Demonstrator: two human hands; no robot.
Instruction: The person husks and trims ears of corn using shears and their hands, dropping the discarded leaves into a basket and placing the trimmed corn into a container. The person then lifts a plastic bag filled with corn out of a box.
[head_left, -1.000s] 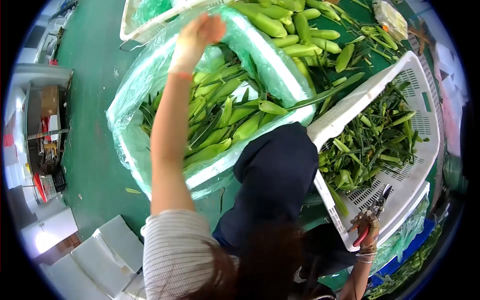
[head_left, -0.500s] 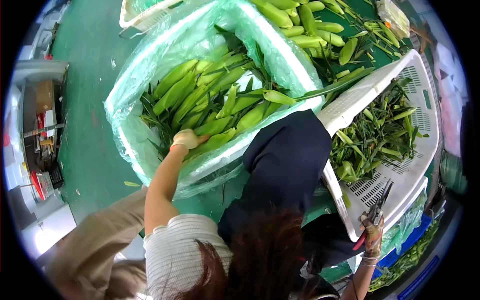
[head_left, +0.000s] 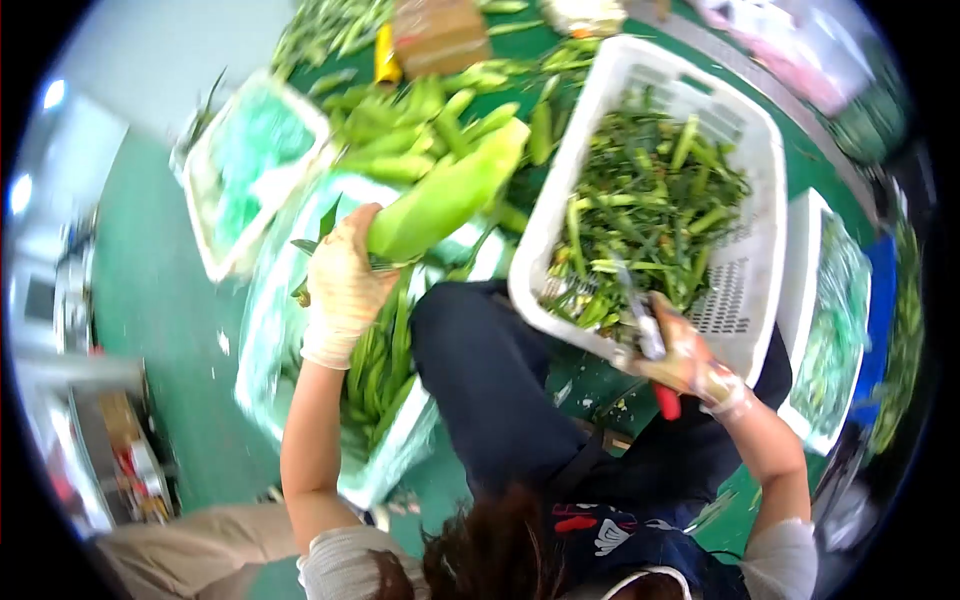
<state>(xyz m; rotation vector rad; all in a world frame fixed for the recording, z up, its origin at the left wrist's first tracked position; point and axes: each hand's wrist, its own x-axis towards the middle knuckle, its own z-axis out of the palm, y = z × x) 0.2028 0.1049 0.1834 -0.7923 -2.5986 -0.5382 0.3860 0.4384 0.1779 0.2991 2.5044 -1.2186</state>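
Gripped by its stalk end, a green-husked ear of corn (head_left: 448,195) is raised in my left hand (head_left: 345,280), which wears a pale glove. It hangs over a box (head_left: 265,385) lined with green plastic, with more corn ears (head_left: 380,360) inside. My right hand (head_left: 675,350), also gloved, is closed around red-handled pruning shears (head_left: 645,325). Motion smears the shears, so whether their blades are apart is unclear. Just beyond them, a white perforated basket (head_left: 740,345) holds cut leaves and stalk ends (head_left: 650,210).
Loose corn ears (head_left: 400,140) are piled on the green floor behind the box. A cardboard box (head_left: 440,35) stands at the back. At left is a white crate (head_left: 200,220) with green plastic; at right, another lined box (head_left: 830,340). Another person's trouser leg (head_left: 200,545) shows lower left.
My left hand has lifted an ear of corn out of the lined box. My right hand has brought the shears inward to the basket's near edge. The view has shifted.
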